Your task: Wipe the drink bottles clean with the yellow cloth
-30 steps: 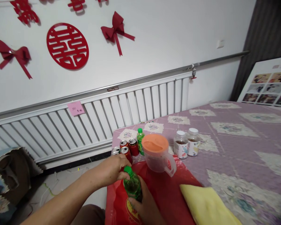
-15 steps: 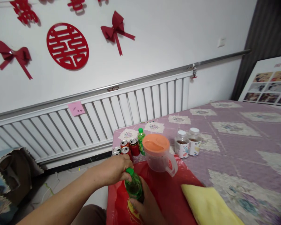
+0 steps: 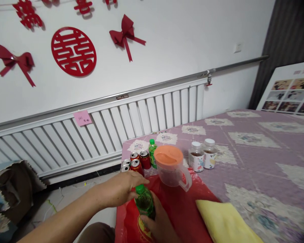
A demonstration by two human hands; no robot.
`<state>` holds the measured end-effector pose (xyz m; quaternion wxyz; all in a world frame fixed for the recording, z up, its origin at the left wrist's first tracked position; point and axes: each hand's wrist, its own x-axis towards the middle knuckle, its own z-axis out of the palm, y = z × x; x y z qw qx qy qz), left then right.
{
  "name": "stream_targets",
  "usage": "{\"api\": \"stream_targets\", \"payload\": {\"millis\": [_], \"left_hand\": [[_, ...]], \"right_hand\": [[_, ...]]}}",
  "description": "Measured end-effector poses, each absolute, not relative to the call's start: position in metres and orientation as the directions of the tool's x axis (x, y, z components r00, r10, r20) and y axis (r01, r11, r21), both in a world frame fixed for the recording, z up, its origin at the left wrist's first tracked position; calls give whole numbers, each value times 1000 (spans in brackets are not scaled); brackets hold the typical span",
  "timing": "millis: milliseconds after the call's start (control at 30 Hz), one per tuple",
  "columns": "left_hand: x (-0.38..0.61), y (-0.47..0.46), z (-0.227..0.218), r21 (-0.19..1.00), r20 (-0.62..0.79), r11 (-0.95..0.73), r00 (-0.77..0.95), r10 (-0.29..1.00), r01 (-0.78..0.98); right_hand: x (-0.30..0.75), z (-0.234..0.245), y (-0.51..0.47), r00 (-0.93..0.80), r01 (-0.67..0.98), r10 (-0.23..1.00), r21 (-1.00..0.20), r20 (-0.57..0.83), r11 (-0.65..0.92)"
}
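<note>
Bearings from the pitcher [image 3: 169,173]. Left hand [image 3: 120,189], left of the pitcher and nearer the person: fingers apart, reaching over the green cap [image 3: 140,189]; whether they touch it, cannot tell. The capped green bottle [image 3: 143,203] stands in front of the pitcher and to its left, leaning slightly; whether its base rests on anything is hidden. Right hand [image 3: 159,219], in front of the pitcher, is clamped around the bottle's body. Risks, as judged: too hard a squeeze there could push drink out should the cap come loose; a slack grip would let the bottle turn with any twist; a swinging left elbow or wrist might topple the cans [image 3: 145,160], left of the pitcher. Materials: cans, thin shiny metal cylinders; spare bottle [image 3: 152,153], just left of the pitcher, ribbed-capped clear plastic; pitcher, cloudy plastic, orange lid, looped handle; beneath it a slick, wrinkled red sheet [image 3: 183,206]; right of it, two squat jars [image 3: 196,158] with white lids; front right, soft yellow cloth [image 3: 225,221]; under all, the counter's [image 3: 266,153] patterned mauve covering.
</note>
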<state>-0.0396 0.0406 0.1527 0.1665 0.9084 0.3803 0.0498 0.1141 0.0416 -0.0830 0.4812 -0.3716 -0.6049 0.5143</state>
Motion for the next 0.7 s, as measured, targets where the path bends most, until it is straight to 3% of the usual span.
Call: {"api": "stream_targets", "payload": {"millis": [200, 333, 600, 700], "left_hand": [[-37, 38, 150, 230, -7, -438, 452, 892, 869], [-34, 42, 144, 158, -37, -369, 379, 925, 916], [-34, 37, 153, 373, -28, -576, 630, 776, 727], [-32, 37, 152, 381, 10, -595, 640, 768, 708]], "right_hand": [[113, -84, 43, -267, -50, 943, -981, 196, 190], [113, -82, 43, -268, -43, 943, -980, 197, 193], [114, -85, 42, -260, -8, 949, -983, 179, 183], [113, -85, 43, -255, 1, 951, -984, 175, 181]]}}
